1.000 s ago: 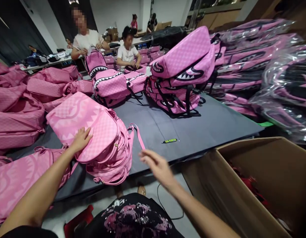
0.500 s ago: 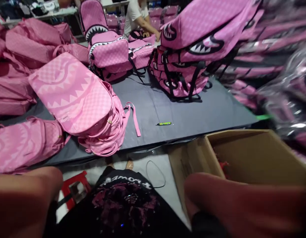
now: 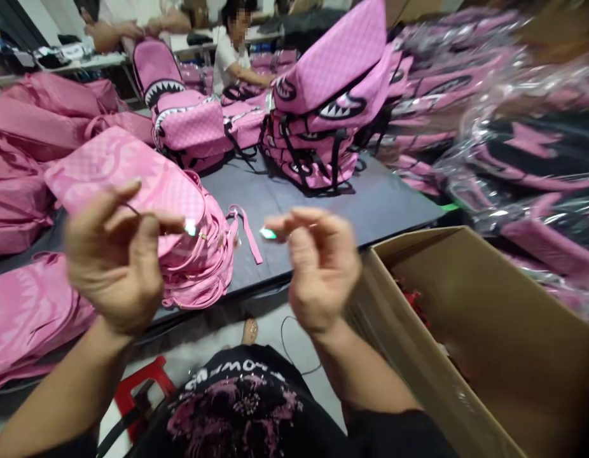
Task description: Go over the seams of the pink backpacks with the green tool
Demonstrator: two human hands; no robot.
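My left hand is raised over the pale pink backpacks, its fingers bent and the thumb against the index finger. A thin dark strand shows at its fingers, and a small bright white-green patch shows at a fingertip. My right hand is raised above the table's front edge, fingers curled toward the thumb. Another small white-green piece shows at its fingertips. Blur hides what each hand holds. Below and behind my left hand lies a stack of pale pink backpacks with a loose strap.
Pink shark-mouth backpacks and a taller stack stand on the dark table. An open cardboard box is at right, with plastic-wrapped bags beyond. A red stool stands below. Two people are across the table.
Both hands have risen from the lower edge to above the table front, fingers now bent. The view has shifted. The green pen-like tool on the table no longer shows there.
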